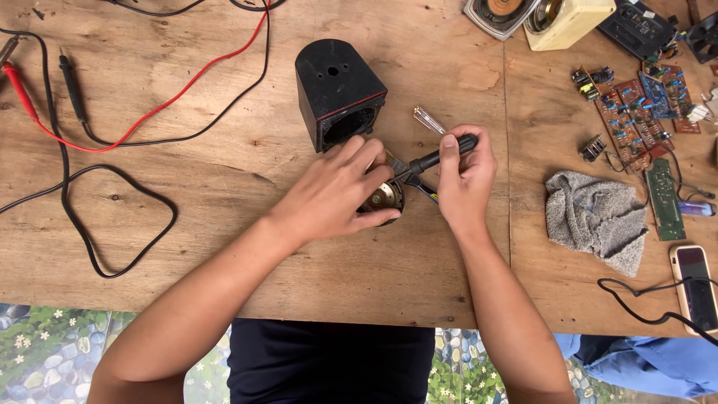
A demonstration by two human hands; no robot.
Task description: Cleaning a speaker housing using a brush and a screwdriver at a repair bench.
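Observation:
My left hand (pixel 340 191) grips a small round speaker driver (pixel 384 199) on the wooden table (pixel 224 187); only its metal back shows between the fingers. My right hand (pixel 465 173) holds a black-handled tool (pixel 441 155) like a pen, its tip pointing down-left at the driver. A black speaker box (pixel 336 90) with a red trim line lies just behind my left hand, its round opening facing me. A clear-handled screwdriver (pixel 428 120) lies on the table near my right hand.
Red and black probe leads (pixel 112 127) snake over the left of the table. A grey rag (pixel 594 217), brown and green circuit boards (pixel 636 112) and a phone (pixel 695 288) with a black cable lie at right. Two more speakers (pixel 538 15) sit at the far edge.

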